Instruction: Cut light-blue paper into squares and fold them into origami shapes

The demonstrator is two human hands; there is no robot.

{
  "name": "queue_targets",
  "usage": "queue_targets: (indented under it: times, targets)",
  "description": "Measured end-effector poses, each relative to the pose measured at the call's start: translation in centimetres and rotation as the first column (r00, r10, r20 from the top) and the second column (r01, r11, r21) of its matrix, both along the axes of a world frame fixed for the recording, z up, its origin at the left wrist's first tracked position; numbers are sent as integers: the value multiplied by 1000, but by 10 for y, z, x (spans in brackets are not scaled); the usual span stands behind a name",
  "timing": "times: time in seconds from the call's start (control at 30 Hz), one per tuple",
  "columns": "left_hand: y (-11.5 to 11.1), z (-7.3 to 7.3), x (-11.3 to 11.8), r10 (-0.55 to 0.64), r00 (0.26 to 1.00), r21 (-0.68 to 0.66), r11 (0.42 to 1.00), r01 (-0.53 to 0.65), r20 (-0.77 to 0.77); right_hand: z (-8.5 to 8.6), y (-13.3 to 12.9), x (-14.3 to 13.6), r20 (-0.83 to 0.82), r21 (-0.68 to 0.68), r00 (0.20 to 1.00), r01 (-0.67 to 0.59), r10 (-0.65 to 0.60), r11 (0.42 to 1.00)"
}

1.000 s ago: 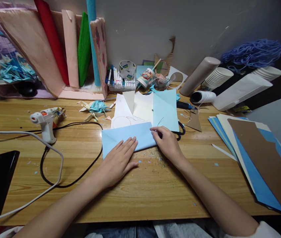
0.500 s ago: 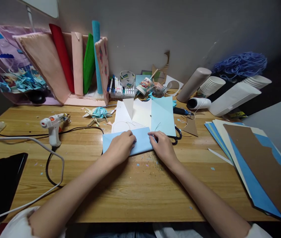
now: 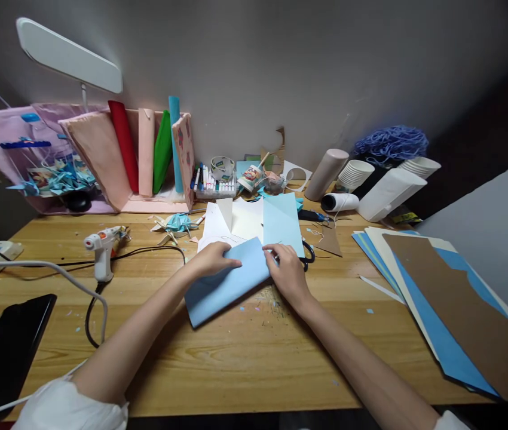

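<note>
A folded sheet of light blue paper (image 3: 227, 286) lies slanted over the wooden table, its left end nearer to me. My left hand (image 3: 211, 260) holds its far edge, with the thumb on top and the other fingers mostly hidden behind it. At the right end, my right hand (image 3: 286, 272) pinches the paper's corner between thumb and fingers. Just beyond are white sheets (image 3: 218, 224) and a pale blue card (image 3: 283, 221). Dark scissor handles (image 3: 308, 257) stick out from under that card, right of my right hand.
A white glue gun (image 3: 104, 251) with its cable stands at the left, behind a black tablet-like slab (image 3: 9, 346). Stacked coloured card (image 3: 442, 298) covers the right side. Markers (image 3: 216, 185), paper cups (image 3: 355, 173) and blue yarn (image 3: 391, 143) line the back.
The blue paper has turned, its left end swinging toward me. My left hand has shifted from resting on top to holding the far edge. The camera view has tilted upward.
</note>
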State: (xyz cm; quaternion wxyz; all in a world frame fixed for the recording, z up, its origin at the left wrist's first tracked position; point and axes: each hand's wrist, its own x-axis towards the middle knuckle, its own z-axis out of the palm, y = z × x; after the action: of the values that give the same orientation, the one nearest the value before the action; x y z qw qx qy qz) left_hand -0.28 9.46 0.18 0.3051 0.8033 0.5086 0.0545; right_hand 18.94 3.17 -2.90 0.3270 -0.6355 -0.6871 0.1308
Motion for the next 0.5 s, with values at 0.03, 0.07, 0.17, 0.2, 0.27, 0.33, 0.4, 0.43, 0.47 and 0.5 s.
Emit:
queue_targets:
  times: [0.03,0.07,0.17,0.2,0.27,0.33,0.4,0.43,0.47,0.5]
  targets:
    - [-6,2,-1,12,1000,-13,1000,-12,24,4,0,1,-27,38,999,35,-34,999]
    - [-13,3,-2,42,996,-38,998,-40,75,9,0,1,-81,69,994,80,-75,994]
    - [-38,4,-3,365,815,-173,931,-321,451,22,0,-6,-428,-68,894,119,-137,991]
    - [-47,3,-2,411,737,-222,911,-347,537,25,0,-11,-564,-191,815,26,-131,981]
    - [-61,-1,1,473,600,-300,879,-370,645,27,-1,-20,-740,-366,660,-234,-129,901]
    - [-72,-6,4,497,530,-377,867,-326,687,26,-3,-27,-795,-404,592,-355,-132,843]
    - [-77,-10,5,501,495,-437,864,-249,710,23,-6,-30,-801,-394,583,-349,-133,850]
    - [-78,-12,5,500,486,-464,862,-204,717,22,-7,-30,-802,-392,581,-339,-137,855]
    - [-78,-13,4,502,477,-490,857,-161,722,21,-9,-30,-805,-394,576,-342,-141,853]
    - [-78,-13,3,508,465,-512,849,-129,725,21,-11,-29,-809,-402,570,-354,-146,844]
